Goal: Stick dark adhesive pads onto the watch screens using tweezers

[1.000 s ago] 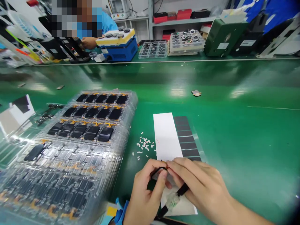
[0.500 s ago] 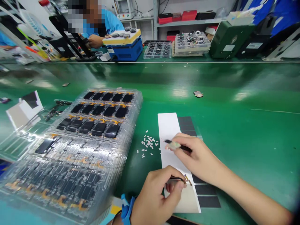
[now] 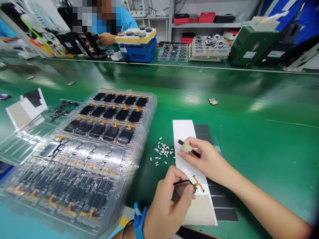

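Lower centre of frame: left hand (image 3: 169, 199) pinches dark rounded screen (image 3: 181, 187) with orange ribbon (image 3: 198, 184); right hand (image 3: 205, 158) grips black stick with whitish middle (image 3: 186, 148).

Surface (image 3: 261, 159) reads green to me, streaked with pale glare (image 3: 191, 99) far. Module (image 3: 181, 188) in left hand (image 3: 169, 202): black edge, greyish face; its ribbon (image 3: 197, 184) orange-brown. Tool (image 3: 186, 148) in right hand (image 3: 204, 157): black with pale greenish-white middle. Paper strip (image 3: 183, 129) white, beige at near end; right of it, I see column of dark grey rectangles (image 3: 226, 214). Left, clear tray (image 3: 151, 108): rows of black screens (image 3: 122, 115), orange tabs (image 3: 131, 126). Wristband (image 3: 139, 221) blue. Far box (image 3: 141, 52) blue, yellow-and-white top (image 3: 147, 36).
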Tool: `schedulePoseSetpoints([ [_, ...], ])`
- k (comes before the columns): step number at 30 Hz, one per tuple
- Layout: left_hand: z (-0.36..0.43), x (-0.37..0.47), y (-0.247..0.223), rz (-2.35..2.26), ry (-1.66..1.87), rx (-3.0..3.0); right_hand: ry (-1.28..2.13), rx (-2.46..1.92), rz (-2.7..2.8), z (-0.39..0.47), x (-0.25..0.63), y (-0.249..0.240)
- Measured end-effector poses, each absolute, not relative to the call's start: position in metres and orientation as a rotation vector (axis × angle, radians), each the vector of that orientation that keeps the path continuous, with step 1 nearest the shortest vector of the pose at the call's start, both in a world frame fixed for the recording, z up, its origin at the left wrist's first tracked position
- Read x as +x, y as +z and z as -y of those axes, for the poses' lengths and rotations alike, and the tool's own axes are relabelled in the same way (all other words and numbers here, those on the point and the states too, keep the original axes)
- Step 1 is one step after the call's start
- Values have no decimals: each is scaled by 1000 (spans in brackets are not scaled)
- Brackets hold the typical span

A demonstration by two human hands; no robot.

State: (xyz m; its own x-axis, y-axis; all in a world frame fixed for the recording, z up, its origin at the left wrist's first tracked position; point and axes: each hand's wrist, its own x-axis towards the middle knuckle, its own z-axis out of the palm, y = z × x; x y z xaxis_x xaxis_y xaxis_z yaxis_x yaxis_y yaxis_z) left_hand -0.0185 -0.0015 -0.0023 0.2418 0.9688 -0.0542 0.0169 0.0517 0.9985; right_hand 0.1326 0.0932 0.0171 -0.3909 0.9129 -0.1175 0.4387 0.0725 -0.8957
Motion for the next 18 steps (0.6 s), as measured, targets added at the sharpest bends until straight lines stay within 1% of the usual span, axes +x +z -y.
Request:
schedulePoseSetpoints([
  [4,3,-18,-5,-1015,1073,1139,1807,-1161,1539,-67,148,22],
  [6,3,-17,-5,-1015,1070,1115,1951,-1062,1423,-59,150,22],
  [8,3,-17,-5,-1033,1060,1114,1990,-1005,1346,-54,149,22],
  [13,4,-17,-10,-1101,983,1091,1964,-972,1292,-51,145,19],
  [18,7,-20,-11,-1097,932,1081,1822,-1078,1358,-45,145,14],
])
